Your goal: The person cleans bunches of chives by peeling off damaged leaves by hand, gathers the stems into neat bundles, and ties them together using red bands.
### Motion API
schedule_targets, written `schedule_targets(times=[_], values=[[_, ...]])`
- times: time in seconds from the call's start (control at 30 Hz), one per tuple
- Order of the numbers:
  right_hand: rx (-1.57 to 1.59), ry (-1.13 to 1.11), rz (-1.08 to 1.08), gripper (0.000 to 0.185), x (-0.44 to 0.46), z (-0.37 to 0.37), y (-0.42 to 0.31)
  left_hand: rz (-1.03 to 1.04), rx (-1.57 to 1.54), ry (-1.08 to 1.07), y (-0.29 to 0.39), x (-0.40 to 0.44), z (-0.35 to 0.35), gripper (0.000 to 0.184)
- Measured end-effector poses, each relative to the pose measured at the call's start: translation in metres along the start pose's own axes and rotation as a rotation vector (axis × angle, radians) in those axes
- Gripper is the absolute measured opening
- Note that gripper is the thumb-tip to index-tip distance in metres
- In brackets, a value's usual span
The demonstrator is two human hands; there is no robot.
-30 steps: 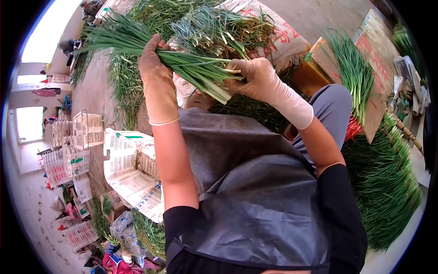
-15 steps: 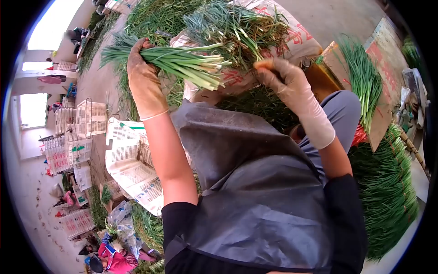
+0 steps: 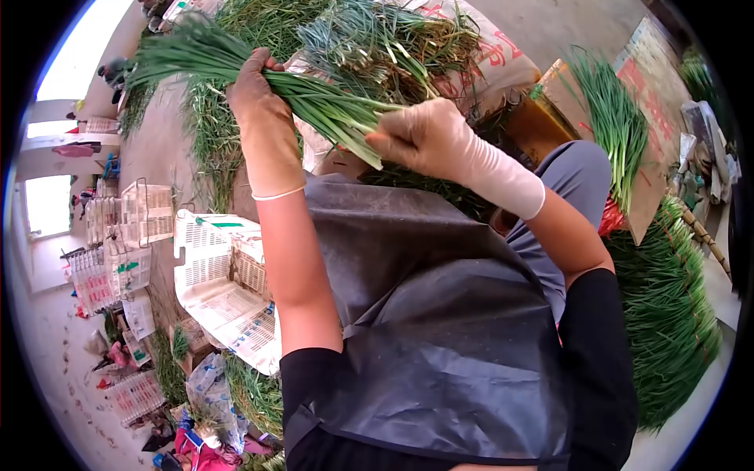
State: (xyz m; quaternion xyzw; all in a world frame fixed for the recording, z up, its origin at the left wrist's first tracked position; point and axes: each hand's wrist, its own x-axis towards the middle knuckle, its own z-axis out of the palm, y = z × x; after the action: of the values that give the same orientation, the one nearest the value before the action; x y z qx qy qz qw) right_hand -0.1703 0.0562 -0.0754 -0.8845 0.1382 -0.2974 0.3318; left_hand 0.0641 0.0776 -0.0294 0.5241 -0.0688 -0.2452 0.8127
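Observation:
My gloved left hand [image 3: 263, 98] is closed around the middle of a bunch of green chives [image 3: 314, 94], held slanted above my lap. Its leafy tips fan out to the upper left, while the pale stem ends point down to the right. At those stem ends is my gloved right hand [image 3: 420, 137], slightly blurred, its fingers pinched together on them. Behind both hands, a heap of untrimmed chives [image 3: 377, 47] with brown, dry bits lies on a white sack [image 3: 491, 47] with red print.
A dark apron [image 3: 440, 314] covers my lap. White plastic crates [image 3: 228, 275] stand at left, with loose greens on the floor. To the right, chives [image 3: 616, 125] rest on a board [image 3: 648, 196], beside a large stack of chives [image 3: 664, 314]. Another person [image 3: 196, 451] is at lower left.
My right hand has moved left and down from beside the heap to the stem ends of the bunch. The bunch has shifted left and tilts more steeply down to the right.

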Motion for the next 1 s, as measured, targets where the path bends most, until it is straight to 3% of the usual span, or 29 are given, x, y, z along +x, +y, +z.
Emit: schedule_targets(times=[0.1,0.23,0.3,0.37,0.4,0.43,0.47,0.5,0.53,0.6,0.63,0.73,0.83,0.93,0.97,1.0], values=[[-0.14,0.154,-0.192,0.031,-0.009,0.001,-0.015,0.001,0.021,0.007,-0.009,0.009,-0.003,0.011],[-0.272,0.217,-0.123,0.031,-0.037,0.003,-0.026,0.005,0.068,-0.03,-0.015,0.006,0.004,0.009],[0.127,-0.129,-0.294,0.023,-0.06,-0.014,-0.032,-0.014,0.091,0.281,0.003,0.024,-0.002,0.01],[0.34,-0.273,-0.009,0.012,-0.092,0.002,-0.005,0.065,-0.046,0.21,0.015,0.065,-0.028,0.011],[-0.129,-0.347,0.033,0.038,-0.101,0.011,0.032,0.001,-0.093,0.068,0.021,0.093,-0.046,0.008],[-0.749,-0.563,0.485,0.064,-0.084,0.012,0.042,0.004,-0.084,0.064,0.022,0.083,-0.041,0.008],[-0.599,-0.412,0.56,0.074,-0.075,-0.008,0.047,0.04,-0.077,-0.066,0.02,0.06,-0.029,0.006],[-0.04,0.169,0.182,0.088,-0.048,-0.04,0.029,0.088,-0.081,-0.201,0.021,0.036,-0.01,0.006],[-0.061,0.268,0.073,0.106,-0.032,-0.049,0.015,0.095,-0.084,-0.351,0.018,0.01,0.003,0.016],[-0.138,0.276,-0.047,0.115,-0.004,-0.052,0.001,0.064,-0.129,-0.499,0.007,-0.019,0.026,0.021],[-0.17,0.215,0.023,0.118,0.005,-0.046,-0.002,0.053,-0.187,-0.628,0.004,-0.033,0.039,0.026],[-0.251,0.237,-0.049,0.122,0.013,-0.026,0.013,-0.039,-0.366,-0.835,0.0,-0.071,0.06,0.033],[-0.063,0.31,-0.067,0.116,0.008,-0.023,0.026,-0.107,-0.55,-0.972,-0.01,-0.085,0.07,0.044],[0.388,0.225,0.013,0.093,-0.001,-0.026,0.029,-0.193,-0.704,-1.103,-0.019,-0.093,0.078,0.05],[0.383,0.244,0.012,0.093,-0.003,-0.027,0.028,-0.202,-0.697,-1.121,-0.018,-0.094,0.08,0.05],[0.422,0.126,0.121,0.086,-0.004,-0.031,0.024,-0.178,-0.639,-1.085,-0.017,-0.095,0.081,0.051]])
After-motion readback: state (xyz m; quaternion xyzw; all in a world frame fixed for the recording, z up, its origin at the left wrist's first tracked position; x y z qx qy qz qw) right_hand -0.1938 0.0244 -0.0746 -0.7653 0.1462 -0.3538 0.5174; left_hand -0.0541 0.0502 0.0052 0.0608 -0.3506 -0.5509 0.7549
